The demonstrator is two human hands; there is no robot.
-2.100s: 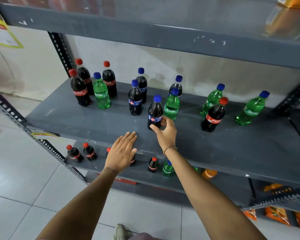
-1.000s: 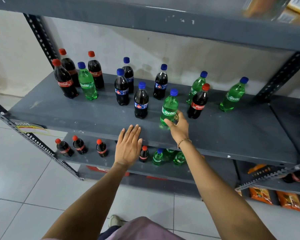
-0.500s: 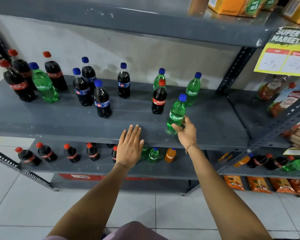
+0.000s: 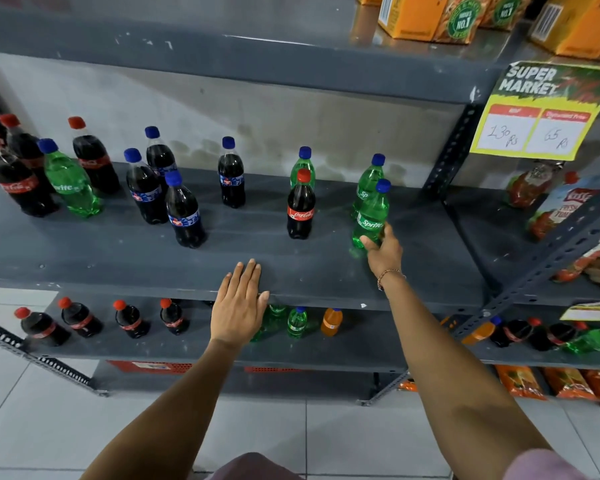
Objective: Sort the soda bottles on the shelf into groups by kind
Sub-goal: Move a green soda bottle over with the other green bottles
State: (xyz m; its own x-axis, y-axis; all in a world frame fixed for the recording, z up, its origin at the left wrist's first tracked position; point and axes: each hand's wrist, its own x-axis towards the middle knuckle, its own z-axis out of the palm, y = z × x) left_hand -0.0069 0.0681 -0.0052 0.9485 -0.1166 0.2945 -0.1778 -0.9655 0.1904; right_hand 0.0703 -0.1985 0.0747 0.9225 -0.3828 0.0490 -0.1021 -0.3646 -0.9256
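Your right hand (image 4: 383,251) grips the Sprite bottle (image 4: 371,216) low, upright on the shelf (image 4: 118,251), just beside another Sprite (image 4: 367,183). Your left hand (image 4: 239,303) lies flat, fingers together, on the shelf edge.

Left hand (image 4: 239,303): flat, palm down, fingers (image 4: 248,275) straight and close together, thumb out to the side. Nothing in its grip. Forearm bare, running up from lower left.

Right hand (image 4: 383,251): reached further forward than the left, grip closed round the lower body of a green bottle (image 4: 371,216), thumb on the near side. Thin bracelet (image 4: 388,273) just below the grip, at the wrist. Arm nearly straight.
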